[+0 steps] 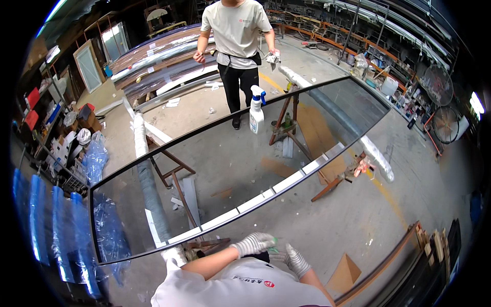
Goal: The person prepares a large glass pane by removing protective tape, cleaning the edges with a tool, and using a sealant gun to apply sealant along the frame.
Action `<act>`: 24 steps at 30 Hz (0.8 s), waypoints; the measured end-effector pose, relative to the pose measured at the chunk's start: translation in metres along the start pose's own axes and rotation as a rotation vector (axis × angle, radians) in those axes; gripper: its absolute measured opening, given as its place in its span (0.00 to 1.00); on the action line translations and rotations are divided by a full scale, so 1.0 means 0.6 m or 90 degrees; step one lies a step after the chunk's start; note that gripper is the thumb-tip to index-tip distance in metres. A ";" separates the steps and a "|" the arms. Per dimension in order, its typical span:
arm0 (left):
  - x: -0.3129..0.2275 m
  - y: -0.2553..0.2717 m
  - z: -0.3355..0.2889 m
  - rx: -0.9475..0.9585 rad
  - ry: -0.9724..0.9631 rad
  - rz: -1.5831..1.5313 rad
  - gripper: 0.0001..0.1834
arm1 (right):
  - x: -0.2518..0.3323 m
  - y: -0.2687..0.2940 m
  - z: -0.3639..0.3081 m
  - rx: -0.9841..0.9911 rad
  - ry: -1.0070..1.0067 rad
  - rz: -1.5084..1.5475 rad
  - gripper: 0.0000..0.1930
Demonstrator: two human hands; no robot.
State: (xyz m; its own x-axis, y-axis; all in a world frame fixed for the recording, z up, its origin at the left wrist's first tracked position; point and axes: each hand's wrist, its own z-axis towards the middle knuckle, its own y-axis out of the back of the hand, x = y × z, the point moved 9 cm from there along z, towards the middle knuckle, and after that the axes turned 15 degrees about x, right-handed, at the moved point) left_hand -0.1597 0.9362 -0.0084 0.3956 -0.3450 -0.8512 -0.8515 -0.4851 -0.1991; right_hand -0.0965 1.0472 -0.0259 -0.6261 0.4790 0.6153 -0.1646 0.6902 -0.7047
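Both hands wear grey-striped gloves and are close together before the chest, at the near edge of a long glass pane (225, 169) with a dark border. The left hand (254, 244) has bent fingers beside a small green piece (275, 242); whether it grips that piece I cannot tell. The right hand (297, 260) points up toward it, and how far its fingers are spread is unclear at this angle.

The pane lies across two wrapped bars (377, 161) on trestles, with white strips (255, 201) in a row along its near side. A white spray bottle (255, 116) with a blue trigger stands upright on the pane near the far edge; its fill level does not show. Beneath the glass, by a trestle, is what looks like a green bottle (287, 122).

Across the pane, a co-worker (237, 36) holds a pale cloth (273, 59). A whitish jug (389, 86) stands on the floor by the right-hand racks, contents hidden
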 end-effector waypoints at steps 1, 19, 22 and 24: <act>-0.034 -0.015 0.030 0.010 -0.057 0.116 0.14 | 0.028 0.009 0.005 -0.054 0.030 0.029 0.27; 0.188 0.059 0.151 -0.402 0.288 -0.229 0.21 | 0.578 0.283 0.265 -0.270 0.295 -0.981 0.15; 0.245 0.080 0.136 -0.493 0.398 -0.062 0.24 | 0.643 0.241 0.299 -0.207 0.343 -1.319 0.15; 0.282 0.060 0.119 -0.579 0.375 -0.169 0.26 | 0.628 0.217 0.324 -0.226 0.444 -1.274 0.16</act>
State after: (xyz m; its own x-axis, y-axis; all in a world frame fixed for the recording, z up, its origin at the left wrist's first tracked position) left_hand -0.1480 0.9175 -0.1942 0.8344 -0.3527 -0.4235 -0.2415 -0.9247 0.2944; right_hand -0.5020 1.2118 0.0455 0.4836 -0.8184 0.3104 0.0882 0.3984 0.9130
